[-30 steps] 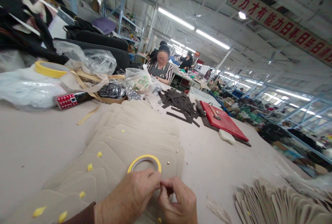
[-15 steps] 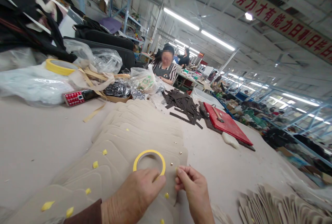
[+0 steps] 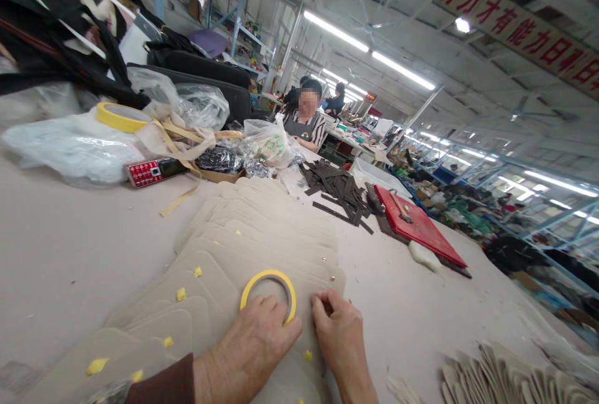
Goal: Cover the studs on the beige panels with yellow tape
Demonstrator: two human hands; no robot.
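My left hand (image 3: 255, 344) rests on a fanned row of beige cut panels (image 3: 262, 223) and grips the near rim of a yellow tape roll (image 3: 267, 278) lying flat on them. Just to its right, my right hand (image 3: 339, 332) has its fingers curled and pressed together, fingertips down on the top panel beside a small metal stud (image 3: 332, 278). What lies under those fingertips is hidden. Small yellow tape tabs (image 3: 180, 294) dot the nearer panels.
A second tape roll (image 3: 120, 117), a red phone (image 3: 152, 172) and plastic bags (image 3: 70, 148) lie at the back left. Dark strips (image 3: 337, 185) and a red board (image 3: 418, 226) sit to the right. More beige pieces (image 3: 505, 379) are at the bottom right. A seated co-worker (image 3: 306, 120) faces me.
My hands were pinched together over the roll; the right hand moved away and came down onto the panel. The camera tilted slightly, shifting the scene right and down.
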